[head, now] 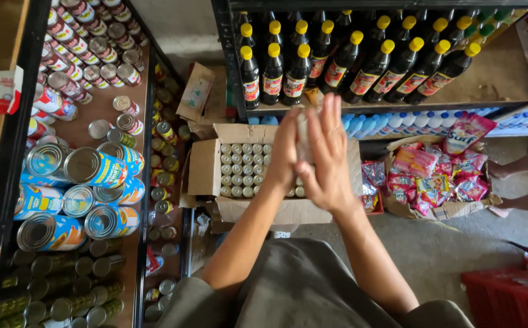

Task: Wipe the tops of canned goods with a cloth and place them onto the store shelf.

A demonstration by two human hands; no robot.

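Hovering above the open brown cardboard box (206, 167) of small gold-lidded jars (244, 170), left hand (284, 155) and right hand (330, 161) together clasp a blurred pale small object (304, 138), fingers extended.

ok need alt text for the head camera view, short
A person's left hand and right hand press together around a small pale object over an open cardboard box of small capped bottles. Dark yellow-capped bottles line the shelf behind; cans fill shelves at left.
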